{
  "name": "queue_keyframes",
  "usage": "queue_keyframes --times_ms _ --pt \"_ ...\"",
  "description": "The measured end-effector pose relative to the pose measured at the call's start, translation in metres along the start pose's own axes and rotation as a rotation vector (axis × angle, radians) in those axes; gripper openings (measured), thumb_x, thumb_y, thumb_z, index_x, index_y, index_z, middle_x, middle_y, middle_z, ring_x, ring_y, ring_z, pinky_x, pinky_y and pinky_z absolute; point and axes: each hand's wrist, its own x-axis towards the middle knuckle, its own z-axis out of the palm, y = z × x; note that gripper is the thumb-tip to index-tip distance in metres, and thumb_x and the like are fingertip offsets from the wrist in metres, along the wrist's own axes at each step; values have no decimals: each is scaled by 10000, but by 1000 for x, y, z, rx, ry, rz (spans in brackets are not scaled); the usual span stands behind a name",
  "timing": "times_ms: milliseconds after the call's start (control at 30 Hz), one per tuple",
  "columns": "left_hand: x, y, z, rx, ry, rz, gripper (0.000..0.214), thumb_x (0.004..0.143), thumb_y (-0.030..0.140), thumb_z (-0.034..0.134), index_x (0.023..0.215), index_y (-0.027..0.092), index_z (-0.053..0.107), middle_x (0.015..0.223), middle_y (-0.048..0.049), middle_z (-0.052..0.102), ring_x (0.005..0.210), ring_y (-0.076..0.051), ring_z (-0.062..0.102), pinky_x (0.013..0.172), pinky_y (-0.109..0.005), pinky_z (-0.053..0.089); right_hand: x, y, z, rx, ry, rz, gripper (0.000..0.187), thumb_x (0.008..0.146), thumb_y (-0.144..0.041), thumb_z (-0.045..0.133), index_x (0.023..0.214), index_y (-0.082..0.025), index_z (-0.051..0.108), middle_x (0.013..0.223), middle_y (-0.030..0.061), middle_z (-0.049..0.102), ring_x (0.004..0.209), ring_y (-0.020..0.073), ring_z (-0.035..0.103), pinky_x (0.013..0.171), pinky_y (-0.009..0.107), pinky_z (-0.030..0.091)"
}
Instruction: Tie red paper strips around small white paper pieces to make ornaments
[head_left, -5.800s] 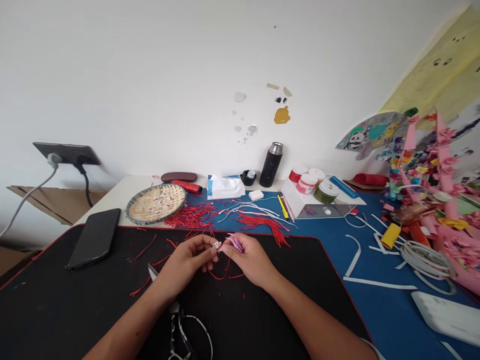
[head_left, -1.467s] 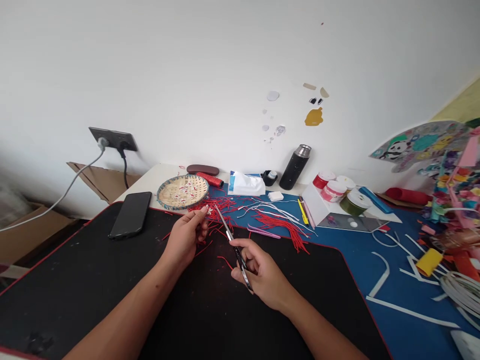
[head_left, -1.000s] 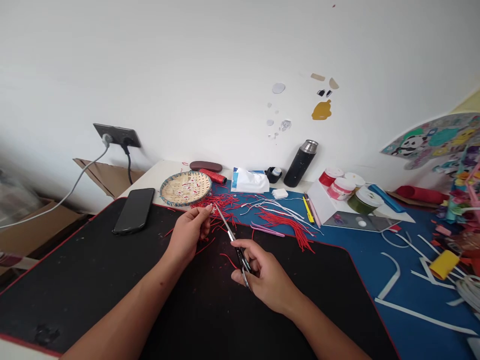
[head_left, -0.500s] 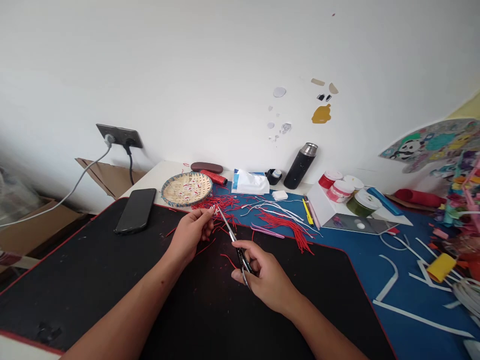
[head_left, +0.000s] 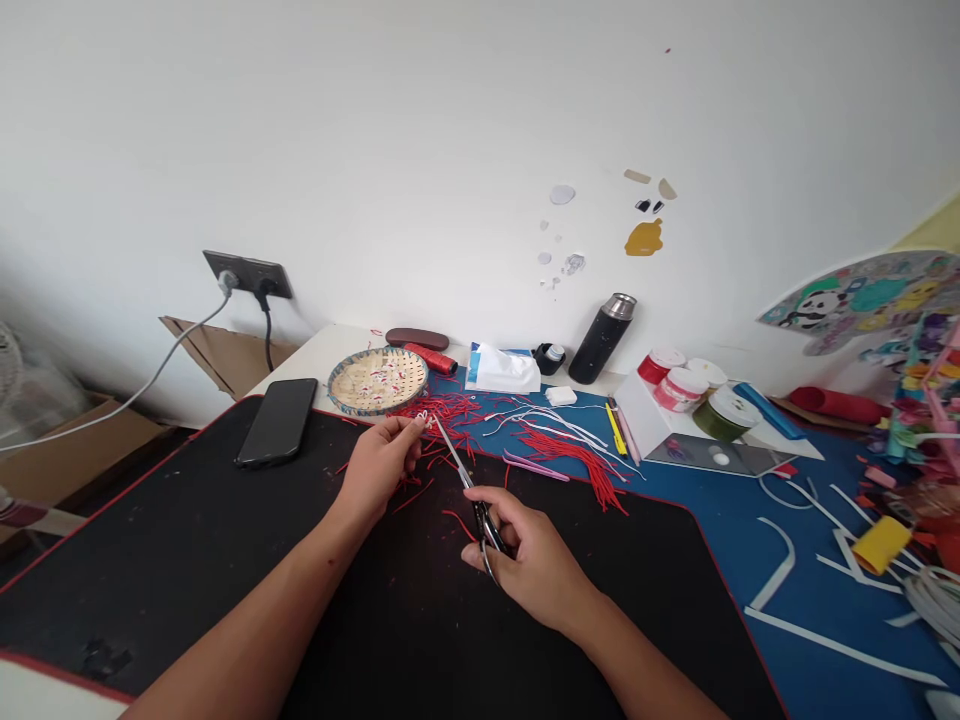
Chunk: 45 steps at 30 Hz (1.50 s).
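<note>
My left hand (head_left: 381, 462) pinches a small looped piece of white cord (head_left: 424, 416) between thumb and fingertips. In my right hand (head_left: 525, 550) is a pair of scissors (head_left: 466, 478), with fingers in the handles and the blades pointing up and left. The tips reach close beside the white cord; I cannot tell whether they touch it. Behind the hands lie many cut red cords (head_left: 450, 412). A round woven basket (head_left: 343, 398) with small red and white bits in it stands just past my left hand.
A black phone (head_left: 277, 422) lies at the left of the black mat (head_left: 225, 560). Behind are a red thread spool (head_left: 431, 358), a tissue pack (head_left: 504, 368), a black flask (head_left: 602, 338) and a yellow cutter (head_left: 616, 430). White strips (head_left: 840, 645) lie at the right.
The whole view has shifted slightly. Both hands keep nearly the same pose, and the scissor tips stay beside the white cord.
</note>
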Motion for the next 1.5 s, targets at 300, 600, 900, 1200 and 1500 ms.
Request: queue_keyframes --times_ms 300,600,900,1200,1500 --pt "4 -3 -3 26 6 15 366 731 527 774 649 204 623 491 42 537 392 -100 412 386 -211 279 1 -5 1 -65 5 -3 544 826 -289 796 1345 -325 637 780 -44 549 639 123 466 608 243 364" --pt "3 0 -4 91 -39 60 383 750 529 758 599 215 600 461 42 526 384 -111 404 400 -225 280 1 -7 3 -111 4 -15 542 828 -265 786 1346 -318 637 777 -46 566 650 126 481 627 244 379" --pt "5 -4 -8 178 -42 97 349 767 507 748 609 229 609 446 49 521 383 -129 415 411 -242 272 0 -10 1 -204 6 -41 546 835 -267 780 1358 -323 634 811 -33 609 691 144 539 681 265 411" --pt "8 -8 -9 276 -53 123 347 793 495 707 598 234 588 445 53 509 394 -145 433 432 -251 300 -1 -18 -1 -322 13 -45 529 832 -269 781 1342 -318 648 832 -30 650 700 151 562 697 280 410" --pt "9 -7 -10 409 -16 167 318 797 485 670 627 226 601 481 40 544 466 -166 484 482 -264 319 -4 -22 -3 -396 22 -52 539 823 -257 792 1340 -322 655 897 -19 688 779 165 629 736 274 436"
